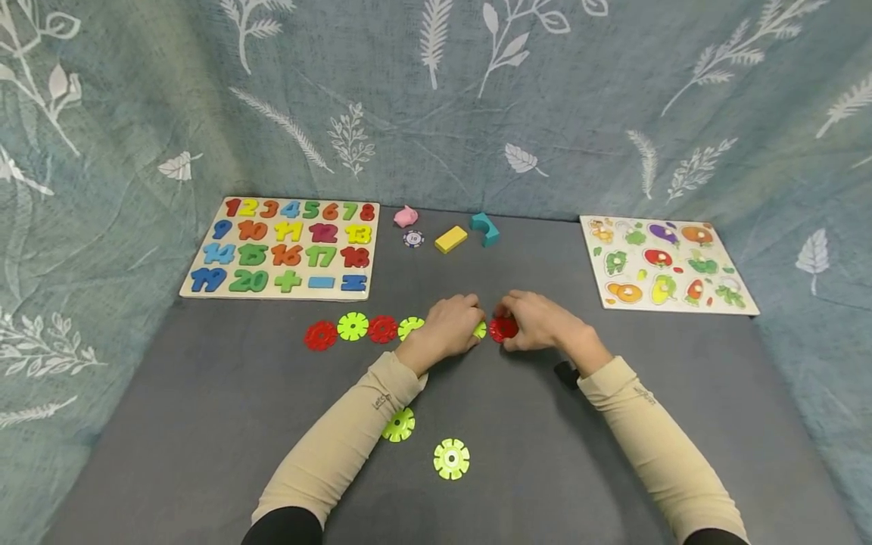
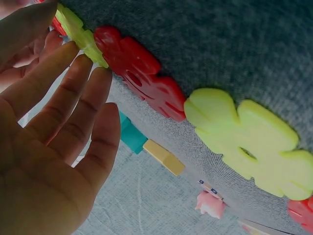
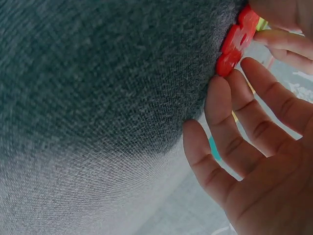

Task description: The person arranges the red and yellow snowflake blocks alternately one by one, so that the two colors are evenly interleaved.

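Surface: I view a dark grey surface [image 1: 518,424] with a cloth-like weave.
Room: blue-green fabric [image 1: 436,144], printed with white leaves, hangs behind the far edge and along both side edges.
Disc row: the row of discs [image 1: 412,328] runs from left of centre to just past it, nearer the far edge than the near edge.
Orientation: each disc is round, notched and face up; the row's long axis runs left to right, roughly parallel to the far edge.
Left hand: the left hand [image 1: 446,325] pinches the yellow-green disc [image 1: 480,330], second from the row's right end.
Right hand: the right hand [image 1: 540,322] pinches the red disc [image 1: 503,329] at that end, just beside the yellow-green one.
Disc count: I count seven in the row, four red and three yellow-green, colours alternating; two loose discs [image 1: 452,459], both yellow-green, lie toward the near edge.
Far edge: one number board [image 1: 276,249], left corner; one vegetable board [image 1: 664,265], right corner; between them one pink pig [image 1: 406,216], one chip [image 1: 413,239], one yellow block [image 1: 451,240], one teal block [image 1: 486,228].
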Tool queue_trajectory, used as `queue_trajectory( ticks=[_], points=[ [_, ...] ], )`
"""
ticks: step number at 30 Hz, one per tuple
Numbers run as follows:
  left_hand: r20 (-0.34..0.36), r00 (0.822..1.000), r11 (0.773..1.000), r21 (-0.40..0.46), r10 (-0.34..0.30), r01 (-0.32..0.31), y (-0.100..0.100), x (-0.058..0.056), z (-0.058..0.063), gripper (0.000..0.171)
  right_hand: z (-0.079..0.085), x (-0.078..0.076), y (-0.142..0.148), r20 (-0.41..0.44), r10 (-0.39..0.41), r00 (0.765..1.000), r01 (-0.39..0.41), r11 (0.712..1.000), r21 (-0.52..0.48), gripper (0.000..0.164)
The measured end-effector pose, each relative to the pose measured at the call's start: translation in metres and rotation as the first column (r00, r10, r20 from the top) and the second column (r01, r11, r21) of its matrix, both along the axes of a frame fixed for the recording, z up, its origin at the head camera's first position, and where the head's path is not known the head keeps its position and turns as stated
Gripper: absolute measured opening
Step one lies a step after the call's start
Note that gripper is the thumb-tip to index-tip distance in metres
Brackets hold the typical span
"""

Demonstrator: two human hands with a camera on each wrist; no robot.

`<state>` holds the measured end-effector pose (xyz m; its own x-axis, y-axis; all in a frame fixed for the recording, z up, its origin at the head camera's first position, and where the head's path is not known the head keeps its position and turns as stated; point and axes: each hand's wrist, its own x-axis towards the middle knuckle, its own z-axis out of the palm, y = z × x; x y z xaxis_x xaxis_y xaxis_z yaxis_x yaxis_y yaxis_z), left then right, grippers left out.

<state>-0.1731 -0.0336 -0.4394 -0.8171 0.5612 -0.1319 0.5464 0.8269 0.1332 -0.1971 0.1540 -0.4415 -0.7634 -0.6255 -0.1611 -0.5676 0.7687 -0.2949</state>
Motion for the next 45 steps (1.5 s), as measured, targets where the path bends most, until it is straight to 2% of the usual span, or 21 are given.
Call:
queue_trajectory(
  ticks=[15,29,37,45],
  points=[
    [0.051,0.999,1.000,0.003,0.017,-0.017,0.001,-0.002,0.003,0.036,-0.002,0.000,0.004,-0.007,0.033,0.999,-0.034,0.995,-0.090,0.039],
    [0.037,0.999,0.999,-0.026,0.035,-0.034,0.003,-0.001,0.003,0.038,-0.009,0.001,0.008,-0.058,0.025,0.998,-0.033,0.989,-0.147,0.037],
    [0.066,0.997,0.998,-0.043,0.037,-0.034,0.006,-0.005,0.008,0.039,0.000,0.004,0.012,0.009,-0.008,1.000,0.010,0.982,-0.189,0.051],
    [0.042,0.998,0.995,-0.097,0.037,-0.033,0.011,-0.006,0.009,0.045,0.004,0.009,0.021,0.009,0.008,1.000,-0.006,0.982,-0.190,0.050]
  ],
)
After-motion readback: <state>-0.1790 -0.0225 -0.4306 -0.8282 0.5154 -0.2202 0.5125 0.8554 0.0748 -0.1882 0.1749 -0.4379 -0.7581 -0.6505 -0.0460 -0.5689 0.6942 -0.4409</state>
